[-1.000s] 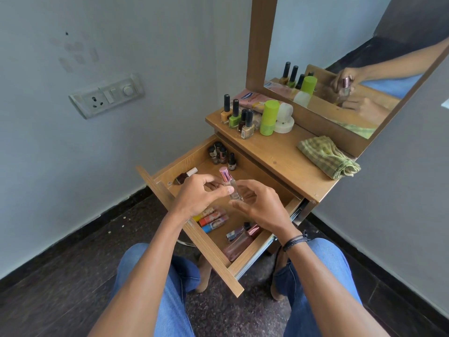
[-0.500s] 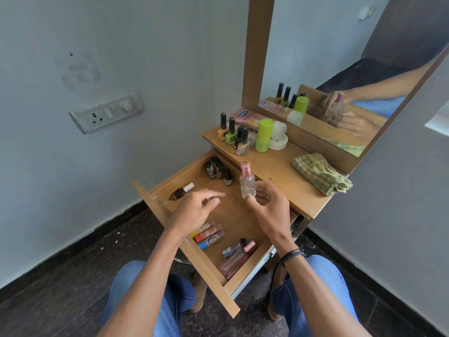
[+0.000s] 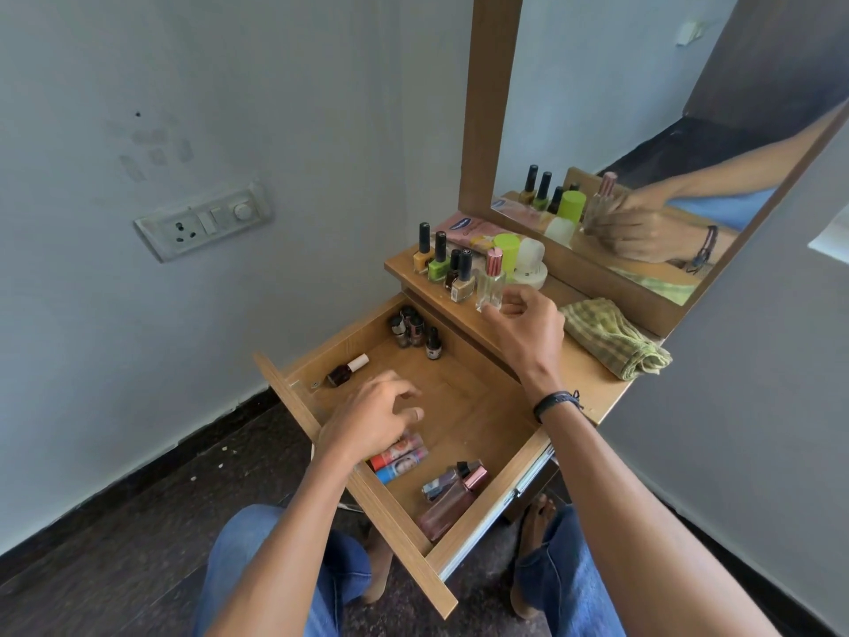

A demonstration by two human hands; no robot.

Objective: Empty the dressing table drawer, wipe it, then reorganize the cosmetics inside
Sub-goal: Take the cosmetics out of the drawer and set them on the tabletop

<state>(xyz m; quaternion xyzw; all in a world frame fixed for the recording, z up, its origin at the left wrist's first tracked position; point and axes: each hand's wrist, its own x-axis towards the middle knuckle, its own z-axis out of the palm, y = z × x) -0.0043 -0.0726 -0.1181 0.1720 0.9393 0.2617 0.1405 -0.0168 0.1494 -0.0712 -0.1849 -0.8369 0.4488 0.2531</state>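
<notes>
The wooden drawer is pulled out over my knees. My right hand holds a small clear perfume bottle with a pink cap by its base; the bottle stands upright on the dressing table top, beside several nail polish bottles. My left hand hovers over the drawer's front left with loosely curled fingers and nothing in it, just above a few lip balm tubes. Small dark bottles stand in the drawer's back corner. A dark bottle with a white cap lies on its side.
A long pink bottle and a small tube lie at the drawer's front right. On the table top are a green-capped bottle, a white jar and a folded green checked cloth. The mirror stands behind, with a wall socket to the left.
My right hand has carried the perfume bottle up from above the drawer to the table top. My left hand let go of it and dropped toward the lip balm tubes.
</notes>
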